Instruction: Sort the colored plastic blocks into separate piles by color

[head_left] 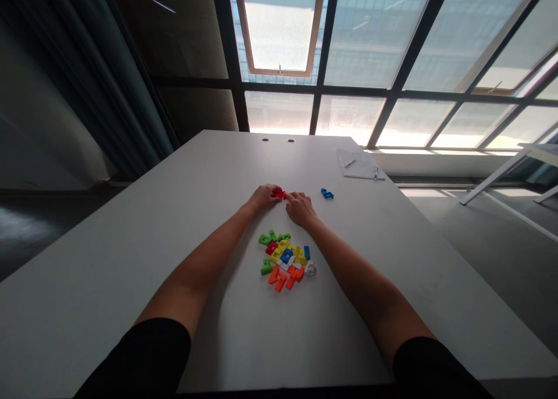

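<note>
Both arms reach forward over the white table. My left hand curls its fingers against a small group of red plastic pieces, lying on the tabletop. From the other side, my right hand rests low on the table, fingers stretched out and apart, a fingertip touching the red group's right edge. Blue plastic pieces lie together a short way right of my right hand. Nearer to me, between my forearms, is a loose pile of coloured plastic pieces in green, yellow, blue, red, white and orange; some look like letters or numbers.
Papers with pens on them lie near the table's far right edge. Two round dark holes are set in the far end. Beyond stand large windows, a dark curtain at left and a white-legged table at right.
</note>
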Motion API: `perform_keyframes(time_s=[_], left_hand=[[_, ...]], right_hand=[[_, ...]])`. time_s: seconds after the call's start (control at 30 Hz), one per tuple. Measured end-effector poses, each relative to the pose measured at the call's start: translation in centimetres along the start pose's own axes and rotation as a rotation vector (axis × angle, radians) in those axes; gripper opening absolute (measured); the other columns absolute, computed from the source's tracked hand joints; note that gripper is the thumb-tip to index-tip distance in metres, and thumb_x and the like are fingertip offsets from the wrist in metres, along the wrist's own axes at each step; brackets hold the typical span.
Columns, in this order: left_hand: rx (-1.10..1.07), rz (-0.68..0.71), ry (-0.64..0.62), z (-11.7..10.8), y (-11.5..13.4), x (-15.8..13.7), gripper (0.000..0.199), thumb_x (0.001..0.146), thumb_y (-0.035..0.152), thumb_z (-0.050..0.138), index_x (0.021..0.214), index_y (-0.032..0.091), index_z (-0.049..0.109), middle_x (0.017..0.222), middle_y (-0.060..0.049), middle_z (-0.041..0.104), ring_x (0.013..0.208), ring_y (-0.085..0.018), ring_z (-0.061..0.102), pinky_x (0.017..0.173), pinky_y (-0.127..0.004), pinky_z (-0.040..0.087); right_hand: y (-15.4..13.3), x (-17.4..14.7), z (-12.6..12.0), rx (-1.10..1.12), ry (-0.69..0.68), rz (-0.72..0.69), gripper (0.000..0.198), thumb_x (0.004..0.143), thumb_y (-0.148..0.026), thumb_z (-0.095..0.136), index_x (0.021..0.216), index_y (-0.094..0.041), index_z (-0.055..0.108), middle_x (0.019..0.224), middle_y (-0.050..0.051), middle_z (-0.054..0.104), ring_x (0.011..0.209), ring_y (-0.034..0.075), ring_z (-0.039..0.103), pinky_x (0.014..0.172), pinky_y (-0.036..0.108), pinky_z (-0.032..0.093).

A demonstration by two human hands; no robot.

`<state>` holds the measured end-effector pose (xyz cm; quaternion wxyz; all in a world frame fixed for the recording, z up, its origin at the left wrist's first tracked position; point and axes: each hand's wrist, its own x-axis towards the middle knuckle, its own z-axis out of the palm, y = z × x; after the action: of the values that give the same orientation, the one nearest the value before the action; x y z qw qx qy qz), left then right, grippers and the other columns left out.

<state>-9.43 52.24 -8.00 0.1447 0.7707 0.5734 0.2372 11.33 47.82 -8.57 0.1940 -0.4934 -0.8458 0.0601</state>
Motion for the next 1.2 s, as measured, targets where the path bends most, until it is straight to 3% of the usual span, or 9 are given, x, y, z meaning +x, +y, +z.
perform_keyframes(time_s=[0.47,0.57,0.73,0.87,1.0,1.2], left_hand=[[-0.266,0.053,0.012,1.3,-1.1,0.4,0.058,0.081,0.027,0.083,0.137,0.020,0.068,0.130,-0.011,0.075,0.111,-0.022,0.075,0.102,-0.034,0.060],[-0.281,0.051,0.024,1.4,-0.8,0.3,0.068,0.079,0.022,0.084,0.143,0.021,0.064,0.140,-0.013,0.069,0.118,-0.025,0.072,0.103,-0.036,0.060],[-0.320,0.082,0.069,0.7,-0.9,-1.4,0.081,0.080,0.023,0.083,0.155,0.024,0.051,0.159,-0.016,0.052,0.137,-0.029,0.059,0.100,-0.037,0.061],[-0.260,0.038,0.070,-0.8,-2.6,-4.8,0.073,0.085,0.029,0.077,0.153,0.020,0.052,0.154,-0.016,0.056,0.125,-0.027,0.066,0.106,-0.040,0.058],[-0.087,0.017,0.114,-1.6,-3.4,-7.8,0.054,0.090,0.030,0.068,0.143,0.021,0.059,0.131,-0.011,0.072,0.115,-0.025,0.070,0.107,-0.041,0.056],[-0.025,0.047,0.076,-0.3,-1.2,-6.1,0.044,0.093,0.035,0.066,0.134,0.021,0.062,0.126,-0.009,0.076,0.122,-0.029,0.067,0.113,-0.046,0.049]], right_hand=[[0.6,0.1,0.0,0.064,-0.043,-0.018,0.054,0.101,-0.022,0.049,0.156,-0.022,0.049,0.154,0.012,0.059,0.144,0.028,0.049,0.119,0.046,0.036],[0.6,0.0,-0.1,0.064,-0.035,-0.024,0.056,0.101,-0.022,0.049,0.157,-0.019,0.047,0.155,0.014,0.057,0.144,0.028,0.049,0.119,0.047,0.036],[0.8,-0.1,0.1,0.076,-0.001,0.020,0.063,0.100,-0.023,0.052,0.161,-0.016,0.041,0.167,0.016,0.042,0.149,0.029,0.044,0.121,0.046,0.036],[1.0,-0.1,0.2,0.105,0.007,0.063,0.061,0.099,-0.019,0.050,0.159,-0.012,0.044,0.159,0.016,0.052,0.145,0.027,0.047,0.122,0.041,0.036],[1.0,-0.1,0.1,0.096,-0.036,0.055,0.062,0.100,-0.020,0.050,0.161,-0.013,0.042,0.153,0.016,0.059,0.143,0.028,0.049,0.120,0.042,0.037],[1.1,0.0,0.4,0.074,-0.030,0.076,0.066,0.100,-0.021,0.050,0.164,-0.011,0.037,0.163,0.015,0.048,0.147,0.029,0.045,0.123,0.042,0.033]])
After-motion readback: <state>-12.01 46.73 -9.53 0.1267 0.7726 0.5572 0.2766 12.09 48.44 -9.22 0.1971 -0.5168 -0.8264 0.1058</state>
